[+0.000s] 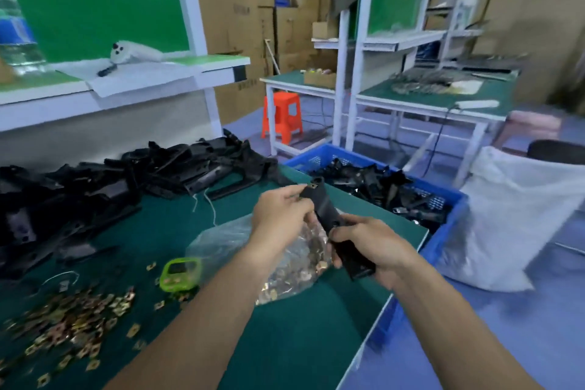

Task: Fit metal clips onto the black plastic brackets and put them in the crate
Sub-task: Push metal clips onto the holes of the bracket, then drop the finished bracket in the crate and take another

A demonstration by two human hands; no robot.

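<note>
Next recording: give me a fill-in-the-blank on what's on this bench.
The right hand grips the ____ end of the black plastic bracket.
The left hand pinches its ____ end, by the small brass-coloured metal clip.
The perforated plastic crate of black parts is coloured ____.
Missing: lower; upper; blue.

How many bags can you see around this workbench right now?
2. A clear bag of metal clips lies on the green table; a big white sack stands on the floor right of the blue crate. Others may be hidden.
</note>
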